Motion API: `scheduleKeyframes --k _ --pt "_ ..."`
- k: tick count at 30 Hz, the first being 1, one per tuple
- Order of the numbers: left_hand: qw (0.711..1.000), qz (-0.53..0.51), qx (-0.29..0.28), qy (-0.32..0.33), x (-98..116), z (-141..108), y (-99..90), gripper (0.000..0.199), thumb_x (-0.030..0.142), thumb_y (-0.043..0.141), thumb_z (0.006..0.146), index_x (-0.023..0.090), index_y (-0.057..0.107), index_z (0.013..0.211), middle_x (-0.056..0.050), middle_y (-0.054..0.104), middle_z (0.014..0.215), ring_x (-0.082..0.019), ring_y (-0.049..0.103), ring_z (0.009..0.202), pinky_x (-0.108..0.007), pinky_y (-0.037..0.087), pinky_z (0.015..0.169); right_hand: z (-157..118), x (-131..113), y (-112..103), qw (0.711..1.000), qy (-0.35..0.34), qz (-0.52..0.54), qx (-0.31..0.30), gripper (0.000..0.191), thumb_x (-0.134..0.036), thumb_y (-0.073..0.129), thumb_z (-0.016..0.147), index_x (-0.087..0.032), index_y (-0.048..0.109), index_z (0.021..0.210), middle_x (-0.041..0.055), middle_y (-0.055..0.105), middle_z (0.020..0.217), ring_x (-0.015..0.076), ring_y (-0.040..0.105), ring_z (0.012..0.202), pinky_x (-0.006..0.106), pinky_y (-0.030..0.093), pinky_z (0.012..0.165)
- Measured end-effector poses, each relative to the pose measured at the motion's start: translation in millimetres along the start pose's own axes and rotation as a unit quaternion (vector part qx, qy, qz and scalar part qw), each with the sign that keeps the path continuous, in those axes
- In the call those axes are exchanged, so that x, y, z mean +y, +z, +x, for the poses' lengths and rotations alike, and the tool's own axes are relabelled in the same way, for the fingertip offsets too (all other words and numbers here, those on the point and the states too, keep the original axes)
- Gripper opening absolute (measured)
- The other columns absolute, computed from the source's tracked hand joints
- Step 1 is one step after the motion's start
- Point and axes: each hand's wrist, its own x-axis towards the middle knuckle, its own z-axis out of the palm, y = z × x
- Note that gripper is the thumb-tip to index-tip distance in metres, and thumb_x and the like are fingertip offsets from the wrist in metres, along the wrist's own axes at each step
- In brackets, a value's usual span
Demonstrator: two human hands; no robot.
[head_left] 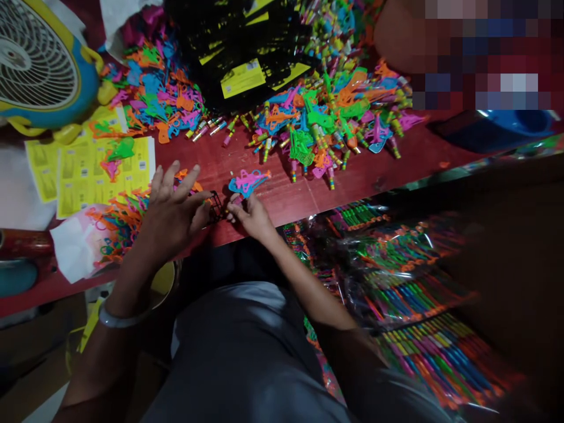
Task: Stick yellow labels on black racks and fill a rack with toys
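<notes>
Several clear bags (427,239) hold sticks (440,352); right hand (256,220) pinches pink piece (238,200).

Pink and blue plastic toy pieces (249,180) overlap, pink uppermost; a black openwork piece (215,207) (its finer shape blurred) is left and nearer.

A pale, smooth band (124,317) rings the left wrist, and the top (247,352) is grey-blue.
</notes>
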Motion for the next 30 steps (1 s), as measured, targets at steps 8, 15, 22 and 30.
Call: scheduleKeyframes --k 8,15,22,30 --pt "1.0 -0.009 0.006 0.016 -4 -2 2.0 0.027 0.039 0.047 0.105 0.026 0.07 0.102 0.0 0.054 0.155 -0.035 0.027 0.158 -0.07 0.012 0.129 -5 -1 19 0.969 -0.08 -0.229 -0.052 0.007 -0.015 0.059 0.092 -0.019 0.062 0.087 0.0064 0.068 0.088 0.02 0.067 0.086 0.032 0.055 0.083" --pt "0.997 0.038 0.038 0.047 -2 -4 3.0 0.024 0.035 0.045 0.105 0.025 0.067 0.103 -0.007 0.056 0.152 -0.034 0.027 0.159 -0.067 0.023 0.128 -15 -16 27 0.926 -0.075 -0.36 -0.081 0.03 -0.01 0.044 0.098 -0.019 0.062 0.119 0.0084 0.067 0.108 0.0189 0.064 0.084 0.027 0.05 0.069" --pt "0.999 0.02 0.018 0.032 0 -7 -1.4 0.025 0.033 0.046 0.104 0.031 0.065 0.119 -0.005 0.055 0.154 -0.03 0.021 0.161 -0.063 0.019 0.13 -18 -24 34 0.92 -0.052 -0.377 -0.088 0.022 -0.022 0.041 0.106 -0.022 0.059 0.118 0.0062 0.067 0.108 0.0183 0.065 0.087 0.027 0.048 0.067" --pt "0.999 -0.015 0.006 0.052 -6 -7 2.4 0.04 0.051 0.057 0.096 0.048 0.058 0.136 0.004 0.042 0.161 -0.035 0.013 0.162 -0.064 0.002 0.131 -18 -28 36 0.906 -0.024 -0.411 -0.103 0.031 -0.022 0.042 0.104 -0.022 0.057 0.132 0.0082 0.066 0.123 0.0213 0.067 0.097 0.029 0.053 0.074"
